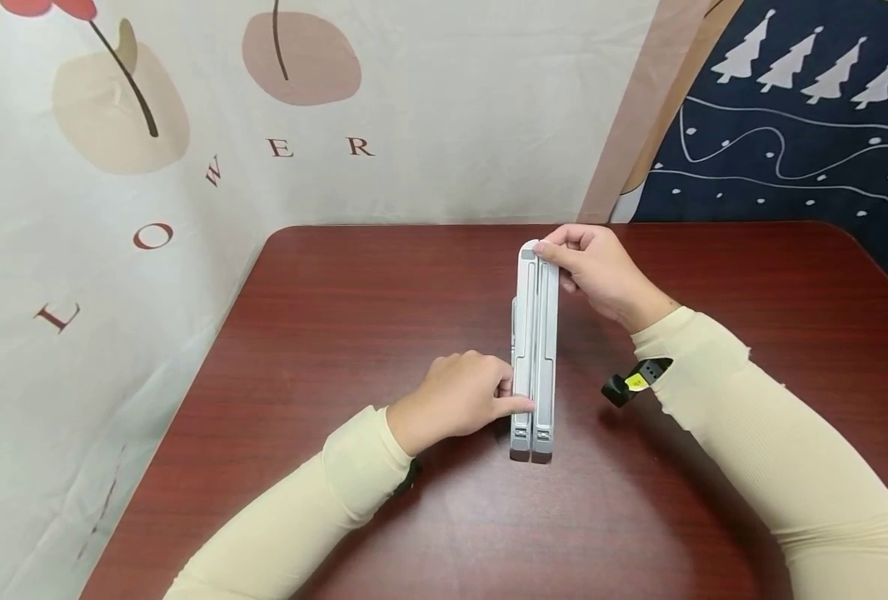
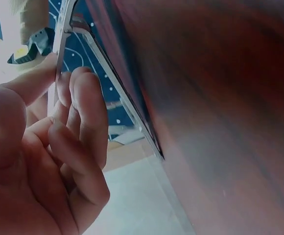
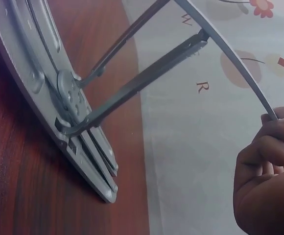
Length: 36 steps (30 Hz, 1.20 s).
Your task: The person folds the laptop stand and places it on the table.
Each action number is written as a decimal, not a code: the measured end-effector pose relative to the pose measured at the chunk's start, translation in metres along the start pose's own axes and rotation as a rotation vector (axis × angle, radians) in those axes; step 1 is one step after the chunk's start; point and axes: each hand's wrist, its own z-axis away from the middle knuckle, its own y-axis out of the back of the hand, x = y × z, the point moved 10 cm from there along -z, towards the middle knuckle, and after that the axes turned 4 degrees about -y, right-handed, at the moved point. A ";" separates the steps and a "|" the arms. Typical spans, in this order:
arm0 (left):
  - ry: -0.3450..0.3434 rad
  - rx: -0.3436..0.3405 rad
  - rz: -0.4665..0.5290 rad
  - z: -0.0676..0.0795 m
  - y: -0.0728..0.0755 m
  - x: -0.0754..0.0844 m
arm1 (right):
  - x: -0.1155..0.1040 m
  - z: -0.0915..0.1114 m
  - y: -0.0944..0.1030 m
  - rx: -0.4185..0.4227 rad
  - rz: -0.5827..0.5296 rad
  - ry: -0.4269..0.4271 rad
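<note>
A silver folding laptop stand stands on the table, its narrow two-bar side toward the head camera. My left hand pinches its near part, thumb over the bars and fingers curled beside them. In the left wrist view, thumb and fingertips of the left hand meet at the thin metal edge. At the far upper end, my right hand grips the stand's corner between thumb and fingers. From the right wrist, the stand's base shows on the table, with hinged struts slanting up to the raised plate the right hand holds.
The dark red wooden table has rounded far corners. Behind it hangs a pale printed cloth, with a navy tree-patterned cloth at the right. A black device with a yellow label is worn under the right wrist.
</note>
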 end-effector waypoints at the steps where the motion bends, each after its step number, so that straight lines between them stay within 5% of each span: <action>1: 0.001 -0.006 0.001 0.000 0.000 -0.001 | 0.000 0.000 0.000 0.003 -0.003 0.001; 18: 0.015 0.007 -0.118 -0.002 0.005 0.008 | 0.000 0.005 -0.001 0.002 -0.140 0.010; 36: 0.039 -0.048 -0.072 0.000 0.006 -0.004 | -0.002 0.021 0.010 0.079 -0.164 0.012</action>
